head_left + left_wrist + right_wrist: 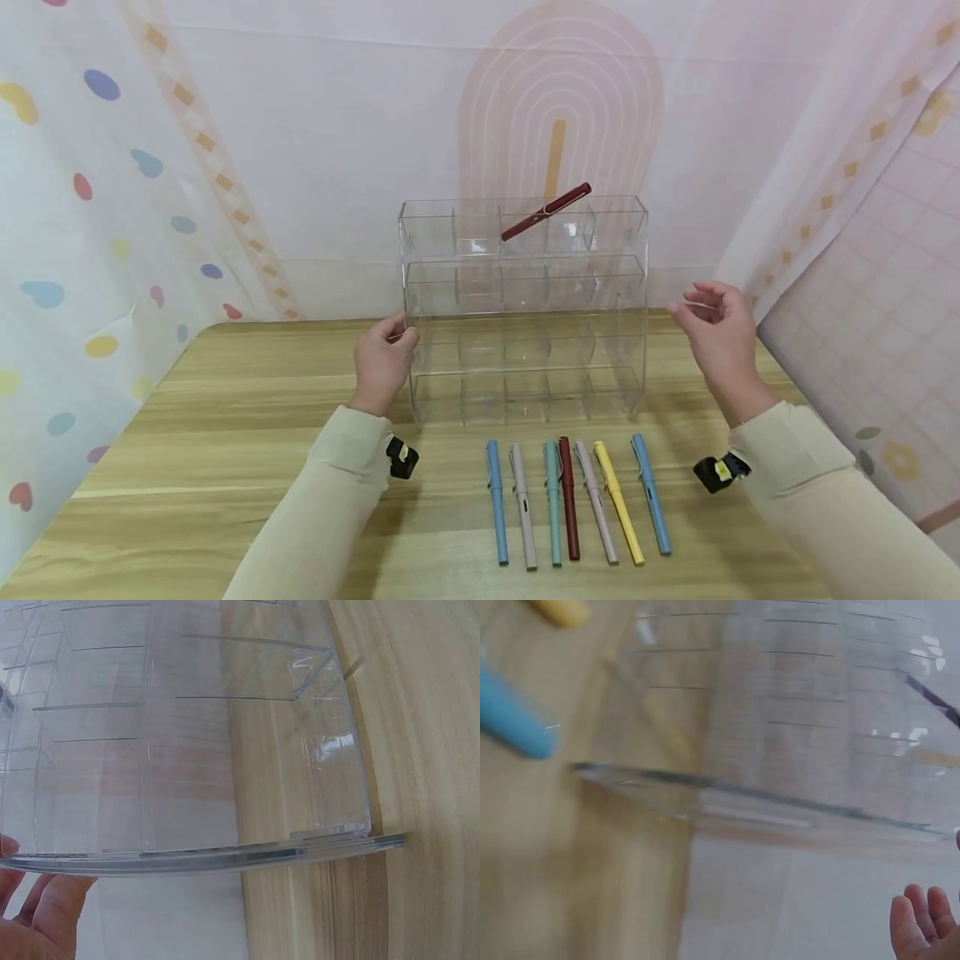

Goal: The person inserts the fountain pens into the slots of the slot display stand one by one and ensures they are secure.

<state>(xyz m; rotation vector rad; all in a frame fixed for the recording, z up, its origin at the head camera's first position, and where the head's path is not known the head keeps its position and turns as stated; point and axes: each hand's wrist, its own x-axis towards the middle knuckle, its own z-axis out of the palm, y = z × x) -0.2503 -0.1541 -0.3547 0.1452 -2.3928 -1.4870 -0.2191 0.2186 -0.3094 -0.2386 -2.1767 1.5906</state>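
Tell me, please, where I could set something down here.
The widest bare patch of table lies between its left edge and the left sleeve; a smaller one separates that sleeve from the leftmost pen. Seven pens crowd the space before the rack.

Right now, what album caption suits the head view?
Left hand grips a clear rack, dark red pen on top; right hand hovers beside, seven pens in front.

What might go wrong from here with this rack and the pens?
The upper dark red pen slanted across the top of the clear tiered rack could slide off if jolted. The left hand grips one side while the right hand holds nothing, so the rack might swivel.
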